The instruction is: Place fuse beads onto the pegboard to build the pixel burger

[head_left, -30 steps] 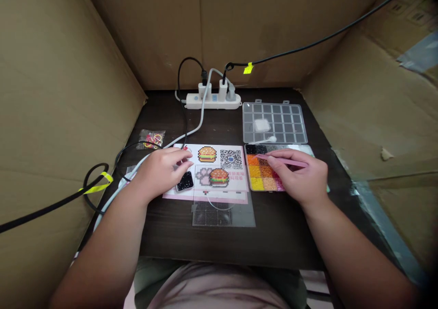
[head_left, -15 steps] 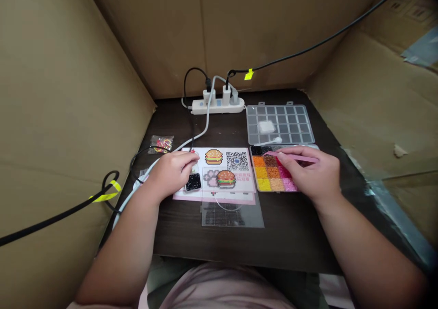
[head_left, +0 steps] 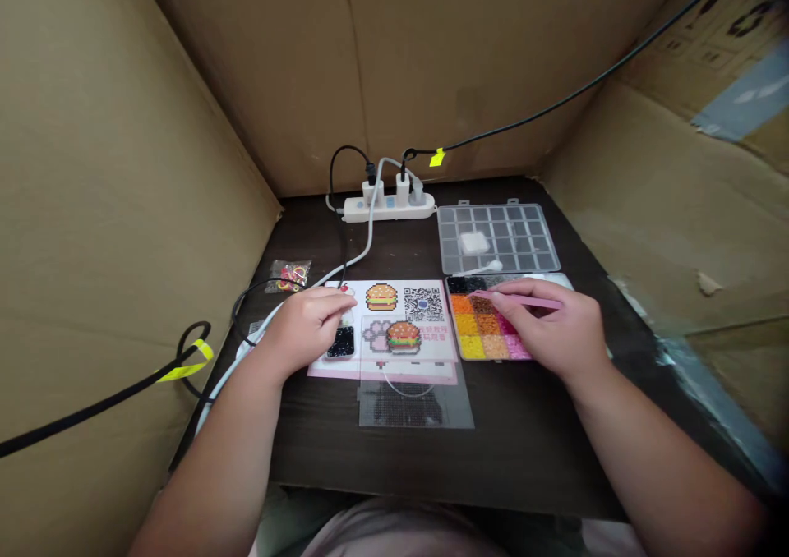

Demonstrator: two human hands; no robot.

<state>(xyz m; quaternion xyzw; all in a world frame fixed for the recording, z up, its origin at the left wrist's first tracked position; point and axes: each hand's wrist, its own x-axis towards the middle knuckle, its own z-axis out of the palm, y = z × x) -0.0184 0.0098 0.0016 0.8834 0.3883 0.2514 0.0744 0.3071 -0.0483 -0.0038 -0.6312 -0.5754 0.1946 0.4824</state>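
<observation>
Still, right hand (head_left: 558, 335) holds tweezers (head_left: 523, 300) over bead box (head_left: 452, 319).

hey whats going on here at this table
A person sits at a dark table walled in by cardboard. Their right hand holds pink tweezers, with the tip over the coloured compartments of an open bead box. Their left hand rests on a printed pattern sheet with burger pictures, right beside a small dish of black beads. A clear pegboard lies at the sheet's near edge.
</observation>
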